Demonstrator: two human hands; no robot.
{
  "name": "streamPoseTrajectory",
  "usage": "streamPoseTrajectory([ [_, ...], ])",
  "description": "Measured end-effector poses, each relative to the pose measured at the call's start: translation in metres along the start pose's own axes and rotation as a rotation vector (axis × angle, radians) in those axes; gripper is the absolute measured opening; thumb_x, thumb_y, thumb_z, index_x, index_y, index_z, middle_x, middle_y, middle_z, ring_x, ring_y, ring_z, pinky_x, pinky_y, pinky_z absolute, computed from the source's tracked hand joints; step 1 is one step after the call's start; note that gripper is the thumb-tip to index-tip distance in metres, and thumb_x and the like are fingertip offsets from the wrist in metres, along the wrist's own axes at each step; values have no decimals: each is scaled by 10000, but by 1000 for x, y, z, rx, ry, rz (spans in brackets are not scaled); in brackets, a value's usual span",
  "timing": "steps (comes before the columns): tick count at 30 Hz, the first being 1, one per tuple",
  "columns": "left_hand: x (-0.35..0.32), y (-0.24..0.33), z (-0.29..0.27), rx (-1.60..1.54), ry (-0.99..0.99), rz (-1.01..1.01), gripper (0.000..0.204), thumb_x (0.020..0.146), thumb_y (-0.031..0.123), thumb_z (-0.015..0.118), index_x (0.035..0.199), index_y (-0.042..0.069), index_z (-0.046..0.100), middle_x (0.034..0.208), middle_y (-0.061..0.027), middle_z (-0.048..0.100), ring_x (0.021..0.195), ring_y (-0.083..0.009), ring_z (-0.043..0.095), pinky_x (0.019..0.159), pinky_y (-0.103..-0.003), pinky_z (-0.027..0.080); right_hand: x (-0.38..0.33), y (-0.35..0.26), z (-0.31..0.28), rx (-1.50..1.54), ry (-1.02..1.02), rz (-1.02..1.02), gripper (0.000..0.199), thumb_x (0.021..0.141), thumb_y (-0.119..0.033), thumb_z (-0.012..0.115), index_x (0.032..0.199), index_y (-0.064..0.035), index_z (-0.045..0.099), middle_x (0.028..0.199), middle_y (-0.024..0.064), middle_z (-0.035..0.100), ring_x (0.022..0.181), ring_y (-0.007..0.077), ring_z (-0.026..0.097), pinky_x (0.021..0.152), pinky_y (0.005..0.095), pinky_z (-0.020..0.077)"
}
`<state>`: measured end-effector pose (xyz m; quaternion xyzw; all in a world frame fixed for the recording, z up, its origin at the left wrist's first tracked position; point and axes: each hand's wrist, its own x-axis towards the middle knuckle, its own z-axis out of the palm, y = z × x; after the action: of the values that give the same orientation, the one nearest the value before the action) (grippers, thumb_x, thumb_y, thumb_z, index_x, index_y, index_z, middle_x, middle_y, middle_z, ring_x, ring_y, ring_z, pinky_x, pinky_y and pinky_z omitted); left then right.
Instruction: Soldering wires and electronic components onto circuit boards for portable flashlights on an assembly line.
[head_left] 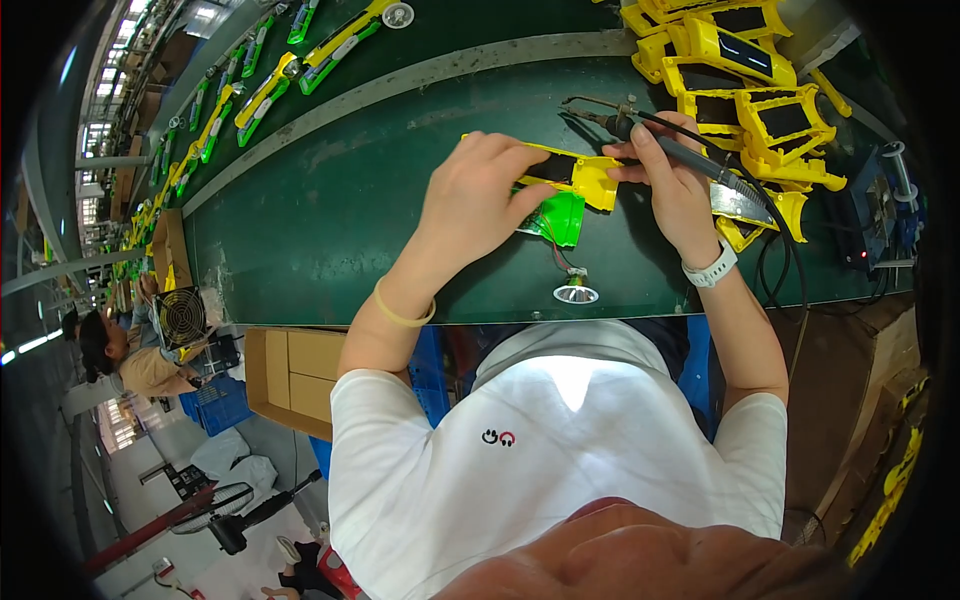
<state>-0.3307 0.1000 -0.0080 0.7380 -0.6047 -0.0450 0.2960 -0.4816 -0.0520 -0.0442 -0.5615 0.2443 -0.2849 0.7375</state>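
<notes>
My left hand (480, 195) grips a yellow plastic housing (585, 178) with a dark panel, holding it flat on the dark green bench. A green plastic part (555, 218) lies under it, with thin wires running down to a small silver reflector (576, 294). My right hand (672, 190) holds a soldering iron (690, 152) like a pen, its bent tip (585, 103) pointing left, just above the housing. A white watch sits on my right wrist, a yellow band on my left.
A heap of yellow housings (745, 70) lies at the back right. A soldering station (880, 215) stands at the right edge. Yellow and green assemblies (265, 90) line the belt beyond a grey rail. A cardboard box (290, 375) and another worker (125, 355) are at the left.
</notes>
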Motion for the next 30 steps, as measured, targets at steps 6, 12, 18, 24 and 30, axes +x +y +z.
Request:
streamPoseTrajectory([
  [6,-20,-6,-23,-1169,-36,-590,162,802,-12,629,939,5,544,826,-61,603,627,-94,567,520,-201,462,-2,-2,-6,-71,17,-76,347,873,-170,611,1095,1,407,981,106,535,824,155,620,632,233,501],
  [12,-25,-4,-7,-1225,80,-430,154,799,-35,620,916,2,527,929,-85,576,674,-82,557,570,-209,471,-9,-9,6,2,65,-146,323,852,-95,628,1084,-6,421,917,91,550,724,128,593,630,223,485],
  [18,-10,4,-13,-753,18,-379,134,804,10,641,909,5,557,872,-53,623,565,-45,565,495,-174,445,-11,-18,13,111,215,-149,198,870,-131,609,992,-55,472,769,80,606,631,125,593,552,192,465],
  [24,-20,-27,-14,-841,101,-487,99,808,45,642,906,27,644,804,-45,634,633,-79,581,505,-190,458,-24,-14,28,117,107,-104,232,860,-92,608,999,-44,428,766,71,574,612,112,573,527,193,441],
  [30,-5,-73,-21,35,-71,43,61,720,68,665,779,54,666,785,-75,531,725,-223,562,638,-296,473,-20,9,51,-1,35,-53,254,839,-55,628,985,-20,423,825,63,535,629,89,548,561,201,463],
])
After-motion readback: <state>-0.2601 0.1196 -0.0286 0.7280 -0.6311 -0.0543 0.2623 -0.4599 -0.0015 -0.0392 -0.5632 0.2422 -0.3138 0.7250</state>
